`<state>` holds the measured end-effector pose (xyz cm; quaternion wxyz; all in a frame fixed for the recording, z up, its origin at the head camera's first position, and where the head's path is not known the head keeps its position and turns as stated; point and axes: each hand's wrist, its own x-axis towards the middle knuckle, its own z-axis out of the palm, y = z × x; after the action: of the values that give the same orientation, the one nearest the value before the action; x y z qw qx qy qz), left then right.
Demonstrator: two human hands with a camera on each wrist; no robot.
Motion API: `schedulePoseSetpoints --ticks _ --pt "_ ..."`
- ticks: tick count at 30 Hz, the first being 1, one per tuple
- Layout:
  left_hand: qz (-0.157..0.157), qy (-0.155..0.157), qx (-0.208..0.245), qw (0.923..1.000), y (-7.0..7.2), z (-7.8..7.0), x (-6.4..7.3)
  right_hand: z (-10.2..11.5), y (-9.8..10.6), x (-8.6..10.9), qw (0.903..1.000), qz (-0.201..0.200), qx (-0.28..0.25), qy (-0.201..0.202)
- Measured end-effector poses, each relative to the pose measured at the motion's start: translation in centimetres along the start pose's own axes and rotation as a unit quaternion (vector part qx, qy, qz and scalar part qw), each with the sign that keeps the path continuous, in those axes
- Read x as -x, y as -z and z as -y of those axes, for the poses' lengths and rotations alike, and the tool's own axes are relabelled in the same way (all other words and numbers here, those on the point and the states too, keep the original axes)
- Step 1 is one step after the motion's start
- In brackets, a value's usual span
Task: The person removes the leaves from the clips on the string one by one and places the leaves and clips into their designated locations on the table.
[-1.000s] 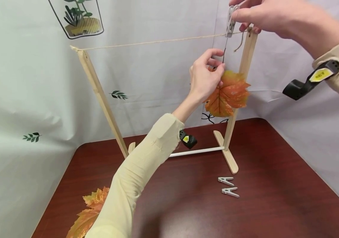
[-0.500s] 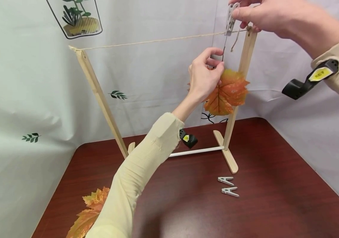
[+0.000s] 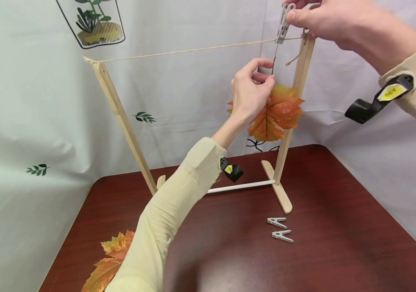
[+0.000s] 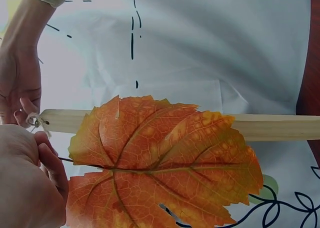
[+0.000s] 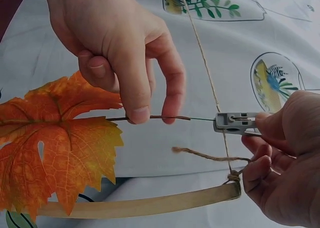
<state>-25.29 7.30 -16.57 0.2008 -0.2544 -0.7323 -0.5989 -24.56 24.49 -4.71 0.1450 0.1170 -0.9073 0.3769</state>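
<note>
My left hand (image 3: 251, 91) pinches the thin dark stem (image 5: 165, 117) of an orange and yellow artificial maple leaf (image 4: 165, 163), which hangs below the fingers. With thumb and fingers my right hand (image 3: 333, 20) grips a grey clothespin (image 5: 235, 121) by its handle end. The clothespin's nose sits over the twine line (image 3: 193, 51), with the thin wire end of the stem at its tip. That spot lies close to the knot on the right wooden post (image 3: 300, 73), where a loose twine tail (image 5: 210, 156) dangles.
The wooden frame's left post (image 3: 120, 117) and white lower bar (image 3: 244, 186) stand at the table's back. Two more clothespins (image 3: 277, 222) lie on the dark red table (image 3: 321, 243). Another maple leaf (image 3: 109, 259) lies at the left, partly behind the left sleeve.
Both hands, the leaf and the clothespin have shifted very slightly. The loose twine tail has swung, and the leaf has drifted a little left. The grips stay the same.
</note>
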Motion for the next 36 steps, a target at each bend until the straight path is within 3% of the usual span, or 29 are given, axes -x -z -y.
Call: schedulePoseSetpoints --ticks 7,18,29,36 --pt "0.002 -0.002 -0.001 1.0000 0.1 0.0 0.0 0.5 -0.2 0.4 0.9996 -0.015 -0.023 -0.009" --pt "0.002 -0.005 0.005 1.0000 0.3 0.2 0.1 0.6 0.0 0.3 0.9994 -0.033 0.001 -0.009" --pt "0.004 -0.008 0.012 0.9999 0.6 0.4 0.3 0.7 -0.2 0.6 0.9995 -0.018 -0.003 -0.024" --pt "0.009 0.003 0.005 0.9999 1.1 0.4 0.6 0.4 0.1 0.3 0.9993 -0.010 -0.036 -0.006"
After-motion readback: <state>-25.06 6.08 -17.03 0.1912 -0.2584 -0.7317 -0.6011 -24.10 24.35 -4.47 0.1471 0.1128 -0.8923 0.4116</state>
